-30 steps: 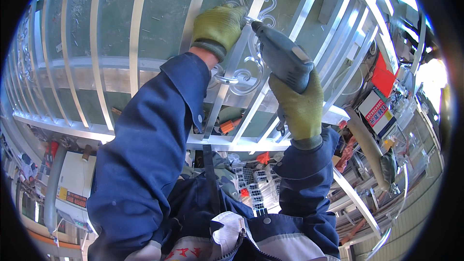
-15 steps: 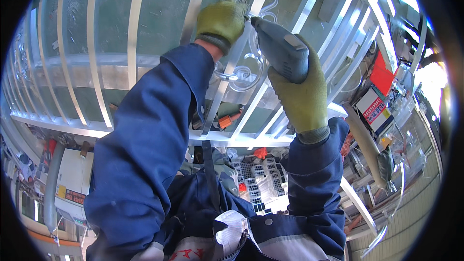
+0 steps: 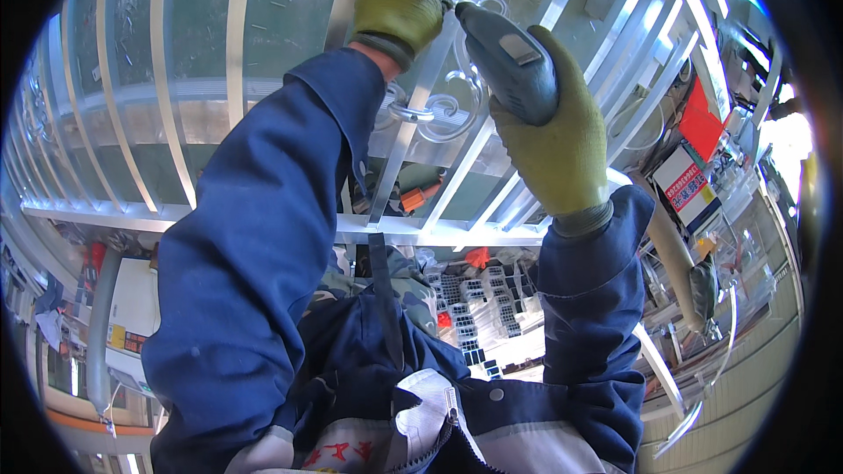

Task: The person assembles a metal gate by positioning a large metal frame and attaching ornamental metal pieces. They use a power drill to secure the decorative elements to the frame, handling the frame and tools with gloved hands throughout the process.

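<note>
to do this bit well, the person should be lining the power drill (image 3: 509, 61) up straight with the spot it is pointing at and pushing softly and evenly, so the tip is not skating off the shiny metal. the left hand (image 3: 401, 13) is sitting very near that tip, so its fingers should be staying clear, and the metal curls (image 3: 480, 101) should be lying snug and still. the drill is pointing up and a bit left, and its nose is ending over a flat silver bar (image 3: 422, 92) of the railing (image 3: 492, 234), just beside the left glove. the tip is looking too small for me to tell if it is touching. the right hand (image 3: 566, 145) is wrapping its fingers snugly around the back of the drill, though i cannot tell what the trigger finger is doing. the left hand is bending its fingers in by the bar and the curls, but the fingertips are hiding, so i cannot tell how wide they are or what they are holding. the railing is lying over a green surface (image 3: 294, 17).
</note>
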Motion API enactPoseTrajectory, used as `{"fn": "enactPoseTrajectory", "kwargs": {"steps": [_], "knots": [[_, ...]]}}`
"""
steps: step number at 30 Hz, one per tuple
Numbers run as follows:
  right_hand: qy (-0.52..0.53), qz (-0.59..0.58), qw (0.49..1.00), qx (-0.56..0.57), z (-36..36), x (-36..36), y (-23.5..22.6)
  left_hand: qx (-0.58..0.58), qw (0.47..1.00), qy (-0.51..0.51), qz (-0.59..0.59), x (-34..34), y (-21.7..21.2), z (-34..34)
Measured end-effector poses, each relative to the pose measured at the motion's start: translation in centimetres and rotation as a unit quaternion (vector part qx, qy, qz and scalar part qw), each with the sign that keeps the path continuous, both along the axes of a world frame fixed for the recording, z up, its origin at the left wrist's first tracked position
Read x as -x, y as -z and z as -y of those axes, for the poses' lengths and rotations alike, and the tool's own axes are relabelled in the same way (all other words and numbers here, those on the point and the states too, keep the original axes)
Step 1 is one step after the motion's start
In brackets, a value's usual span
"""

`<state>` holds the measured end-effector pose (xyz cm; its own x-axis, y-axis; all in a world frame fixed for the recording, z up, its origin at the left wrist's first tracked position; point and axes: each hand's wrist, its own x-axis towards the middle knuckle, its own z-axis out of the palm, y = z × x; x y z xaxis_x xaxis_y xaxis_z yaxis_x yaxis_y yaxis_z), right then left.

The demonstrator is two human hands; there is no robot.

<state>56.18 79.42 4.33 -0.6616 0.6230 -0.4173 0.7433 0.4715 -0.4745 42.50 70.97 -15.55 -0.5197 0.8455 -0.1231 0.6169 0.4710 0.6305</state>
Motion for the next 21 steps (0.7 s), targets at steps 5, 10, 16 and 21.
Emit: {"fn": "enactPoseTrajectory", "kwargs": {"steps": [5, 10, 16, 21], "knots": [[-0.016, -0.001, 1.0, 0.005, -0.8, -0.3, 0.1, -0.013, 1.0, -0.004, -0.009, 0.2, 0.2, -0.1], [-0.047, 0.003, 0.999, -0.007, -1.4, -0.4, 1.4, -0.003, 1.0, 0.02, -0.01, 0.8, -0.1, 0.1], [0.004, -0.038, 0.996, 0.083, -2.6, -0.8, 0.3, 0.02, 0.999, 0.014, -0.023, 0.5, -0.1, 0.1], [0.161, -0.055, 0.974, 0.15, -0.3, -3.7, -4.5, 0.018, 1.0, -0.002, -0.018, 0.4, -0.1, 0.6]]}}
